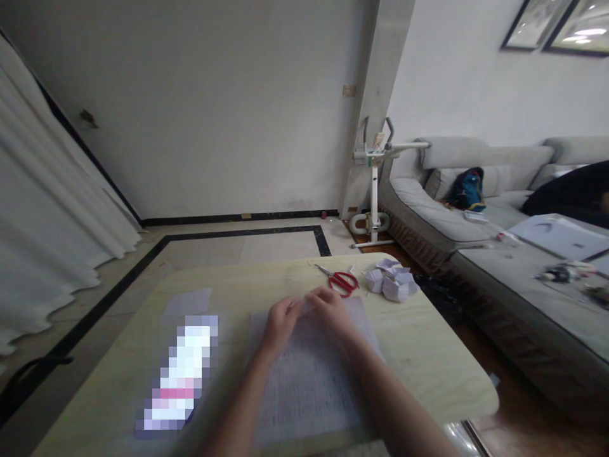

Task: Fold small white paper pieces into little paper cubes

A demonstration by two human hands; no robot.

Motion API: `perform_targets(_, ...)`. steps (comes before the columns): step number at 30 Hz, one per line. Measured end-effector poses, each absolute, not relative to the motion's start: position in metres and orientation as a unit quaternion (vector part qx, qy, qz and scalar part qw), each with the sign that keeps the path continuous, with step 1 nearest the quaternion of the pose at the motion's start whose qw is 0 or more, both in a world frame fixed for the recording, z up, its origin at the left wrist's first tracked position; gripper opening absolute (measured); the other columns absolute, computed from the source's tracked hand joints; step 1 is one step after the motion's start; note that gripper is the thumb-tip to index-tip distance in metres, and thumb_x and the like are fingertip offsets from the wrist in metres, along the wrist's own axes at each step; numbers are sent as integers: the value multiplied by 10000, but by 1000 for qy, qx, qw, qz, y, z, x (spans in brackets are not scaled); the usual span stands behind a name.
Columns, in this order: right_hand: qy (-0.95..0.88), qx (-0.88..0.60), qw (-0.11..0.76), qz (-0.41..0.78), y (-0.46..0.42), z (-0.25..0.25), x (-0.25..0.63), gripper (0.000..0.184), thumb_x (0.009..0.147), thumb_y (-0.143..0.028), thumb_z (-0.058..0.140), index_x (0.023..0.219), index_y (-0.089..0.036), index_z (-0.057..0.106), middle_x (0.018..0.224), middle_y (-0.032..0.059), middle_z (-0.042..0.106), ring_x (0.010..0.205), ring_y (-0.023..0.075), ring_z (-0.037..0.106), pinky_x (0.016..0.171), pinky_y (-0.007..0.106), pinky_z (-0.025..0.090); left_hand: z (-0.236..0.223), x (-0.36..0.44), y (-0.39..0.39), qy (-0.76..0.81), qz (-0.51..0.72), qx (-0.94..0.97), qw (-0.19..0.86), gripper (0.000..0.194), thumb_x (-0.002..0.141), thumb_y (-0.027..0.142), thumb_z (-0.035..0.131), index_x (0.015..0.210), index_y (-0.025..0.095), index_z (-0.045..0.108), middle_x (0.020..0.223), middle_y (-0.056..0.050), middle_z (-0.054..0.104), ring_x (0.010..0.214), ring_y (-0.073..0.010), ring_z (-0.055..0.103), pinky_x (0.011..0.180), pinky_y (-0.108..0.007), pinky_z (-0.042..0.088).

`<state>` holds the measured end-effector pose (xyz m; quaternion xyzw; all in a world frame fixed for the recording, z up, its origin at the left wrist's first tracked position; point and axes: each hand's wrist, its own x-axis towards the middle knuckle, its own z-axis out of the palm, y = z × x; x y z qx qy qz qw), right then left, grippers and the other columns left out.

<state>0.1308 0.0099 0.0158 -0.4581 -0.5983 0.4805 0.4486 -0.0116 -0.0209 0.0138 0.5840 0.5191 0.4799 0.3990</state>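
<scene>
My left hand and my right hand meet over the middle of the table. Their fingers pinch a small piece of white paper, partly hidden by the fingers. Under my wrists lies a large sheet of paper covered with faint lines of writing or print, flat on the table. Just beyond my right hand rest red-handled scissors, blades pointing away to the left. To their right sits a cluster of folded paper shapes.
A blank paper piece lies at the table's far left, with a bright pixelated object nearer me. Beyond the table are an exercise machine and a grey sofa holding a backpack. A white curtain hangs at left.
</scene>
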Motion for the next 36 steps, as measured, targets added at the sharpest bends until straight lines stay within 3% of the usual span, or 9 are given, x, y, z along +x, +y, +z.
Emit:
perform_targets(21,-619,-431,447,481,8,13,130,180,778,-331,570,680,-181,587,640,2,566,615,141,522,575,243,401,7,-14,-19,534,489,565,395,349,788,447,533,680,132,638,600,2,572,583,-140,506,527,-212,371)
perform_targets(36,-641,-445,431,454,5,11,126,221,813,-364,528,695,-185,579,660,6,569,643,152,529,577,244,408,11,-17,-19,549,510,564,347,305,778,417,543,731,146,675,664,-23,644,640,-167,575,591,-233,423)
